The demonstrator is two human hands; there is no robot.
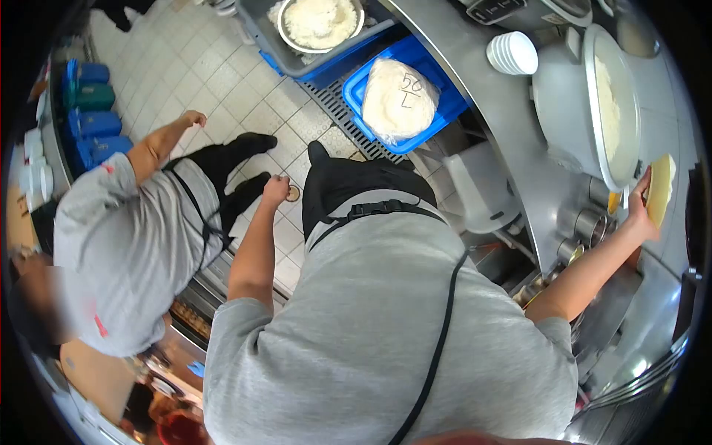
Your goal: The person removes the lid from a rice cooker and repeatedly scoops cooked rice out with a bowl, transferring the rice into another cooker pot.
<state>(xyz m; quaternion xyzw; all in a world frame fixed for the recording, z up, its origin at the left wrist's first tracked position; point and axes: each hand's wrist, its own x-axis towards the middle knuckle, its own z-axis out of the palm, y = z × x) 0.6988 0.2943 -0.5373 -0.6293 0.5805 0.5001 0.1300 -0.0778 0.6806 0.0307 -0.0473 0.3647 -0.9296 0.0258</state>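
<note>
At the right of the head view, my right hand (643,211) grips a yellow dish (659,191) with something white in it, seen edge-on. That hand is beside the rim of a large grey pot (567,107), which holds white contents, perhaps rice. My left hand (277,190) hangs low over the tiled floor with its fingers curled; whether anything small is inside cannot be made out. Several stacked white bowls (512,53) stand on the steel counter near the pot.
A co-worker (141,237) stands close on the left, one arm stretched forward. Ahead are a blue bin (352,89) with a bag marked 50 L (400,100) and a grey tub (300,63) holding a bowl of white food (319,22). The steel counter (512,137) curves along the right.
</note>
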